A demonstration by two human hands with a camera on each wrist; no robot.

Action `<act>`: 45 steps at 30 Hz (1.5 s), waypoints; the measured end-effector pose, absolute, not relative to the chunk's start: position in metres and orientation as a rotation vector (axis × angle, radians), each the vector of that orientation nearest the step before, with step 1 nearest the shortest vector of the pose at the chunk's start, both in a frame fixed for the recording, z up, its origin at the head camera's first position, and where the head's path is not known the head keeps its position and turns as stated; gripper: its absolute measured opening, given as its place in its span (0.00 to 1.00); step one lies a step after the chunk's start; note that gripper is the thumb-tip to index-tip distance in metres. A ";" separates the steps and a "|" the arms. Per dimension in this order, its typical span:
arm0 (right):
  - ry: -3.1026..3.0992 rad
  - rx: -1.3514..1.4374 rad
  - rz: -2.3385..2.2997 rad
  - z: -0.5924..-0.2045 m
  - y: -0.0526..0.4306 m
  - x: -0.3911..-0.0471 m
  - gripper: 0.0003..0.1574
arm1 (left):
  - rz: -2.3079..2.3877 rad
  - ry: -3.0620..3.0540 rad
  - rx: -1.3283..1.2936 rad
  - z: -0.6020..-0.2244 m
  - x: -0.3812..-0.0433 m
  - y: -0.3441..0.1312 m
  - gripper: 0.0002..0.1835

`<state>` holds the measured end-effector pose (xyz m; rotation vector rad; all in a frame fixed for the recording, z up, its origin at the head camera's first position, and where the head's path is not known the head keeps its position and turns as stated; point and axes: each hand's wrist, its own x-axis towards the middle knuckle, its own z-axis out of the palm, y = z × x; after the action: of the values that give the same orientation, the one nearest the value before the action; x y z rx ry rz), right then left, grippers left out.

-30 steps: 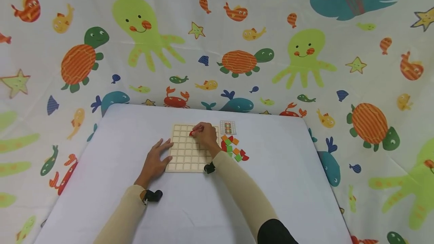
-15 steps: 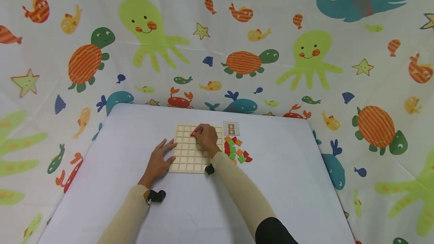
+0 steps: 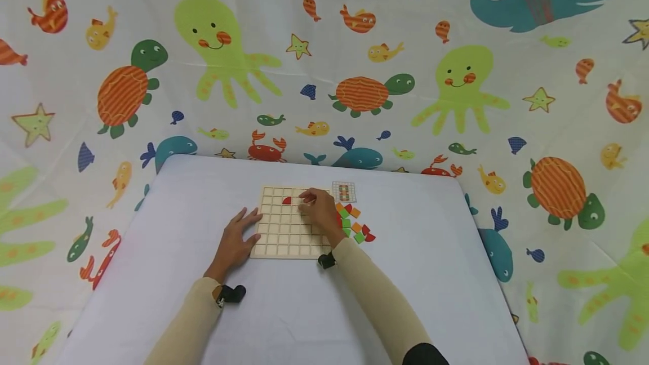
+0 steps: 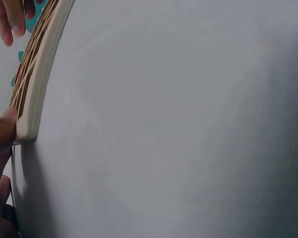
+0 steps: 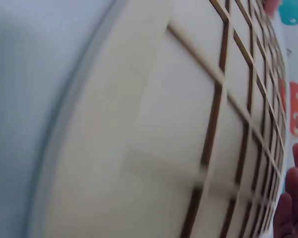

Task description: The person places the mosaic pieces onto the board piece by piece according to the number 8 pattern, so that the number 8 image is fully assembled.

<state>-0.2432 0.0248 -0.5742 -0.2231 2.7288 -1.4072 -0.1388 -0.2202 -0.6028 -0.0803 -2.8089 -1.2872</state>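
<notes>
A pale wooden grid board [image 3: 276, 241] lies on the white table, its raised slats dividing it into small square cells. One red quarter-round piece [image 3: 287, 200] sits in a cell in the board's upper part. My left hand [image 3: 235, 244] rests at the left edge, fingers spread; in the left wrist view its fingertips [image 4: 9, 119] touch the corner of the frame. Over the right part of the board hovers my right hand [image 3: 321, 213], fingers loosely bent with nothing between them. The right wrist view catches its fingers [image 5: 295, 188] above the slats.
Loose pieces lie right of the board: several orange squares [image 3: 356, 213], green squares [image 3: 359, 237] and red quarter-rounds [image 3: 370, 237]. Beyond them, by the upper right corner, is a small printed pattern card [image 3: 344, 191]. A sea-animal cloth [image 3: 355, 139] hangs behind the table.
My right hand has let go of the red quarter-round piece, leaving it in its cell, and has moved to the right. The left hand stays at the board's edge.
</notes>
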 end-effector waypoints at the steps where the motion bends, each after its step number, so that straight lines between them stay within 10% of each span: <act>1: 2.728 -0.217 -1.427 -0.574 0.031 -0.242 0.11 | -1.272 -2.805 -0.085 -0.603 -0.139 -0.220 0.30; 21: 2.800 0.189 -1.335 -0.579 0.135 -0.235 0.15 | -1.259 -2.829 -0.086 -0.604 -0.140 -0.221 0.30; 45: 2.851 0.011 -1.131 -0.578 0.123 -0.247 0.16 | -1.261 -2.812 -0.092 -0.606 -0.140 -0.219 0.29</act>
<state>-0.2466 0.1235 -0.5783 0.0108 2.8509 -1.1311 -0.1401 -0.2195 -0.6059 -0.0925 -2.8121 -1.2614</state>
